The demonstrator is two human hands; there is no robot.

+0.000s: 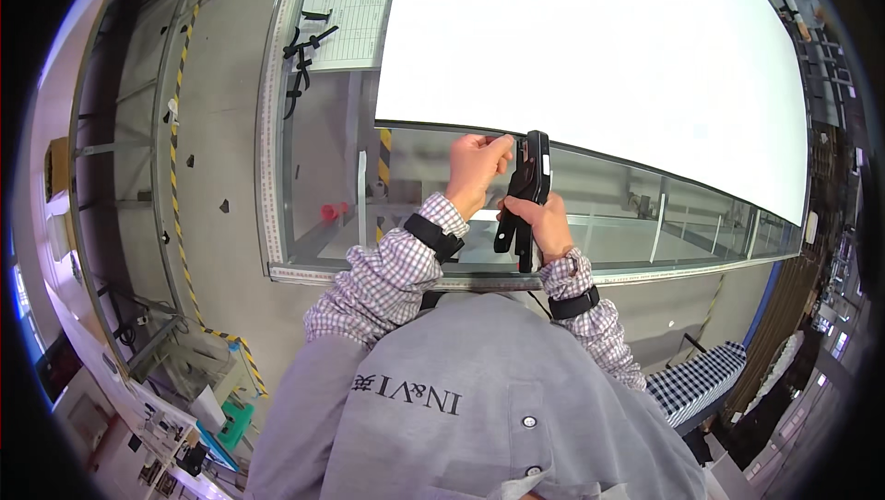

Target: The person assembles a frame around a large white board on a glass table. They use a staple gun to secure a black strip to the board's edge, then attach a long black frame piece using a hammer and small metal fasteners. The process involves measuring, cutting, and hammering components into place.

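My right hand [546, 226] is wrapped round the handles of a black plier-like hand tool [532, 177], its head reaching up to the near edge of a bright white panel [590, 39]. A dark trim runs along that edge. Close by on the left, my left hand [476, 168] has its fingertips pinched together at the tool's head, just below the panel's edge. Whatever lies between those fingertips is too small to make out. The panel rests on a glass-topped table [269, 168] with a metal frame.
Black strips or ties [300, 58] lie at the table's left, beside a printed paper sheet [346, 11]. Under the glass shows a small red object [332, 211]. Yellow-black tape [174, 159] marks the floor at left. A checkered cloth-covered item [698, 380] stands at lower right.
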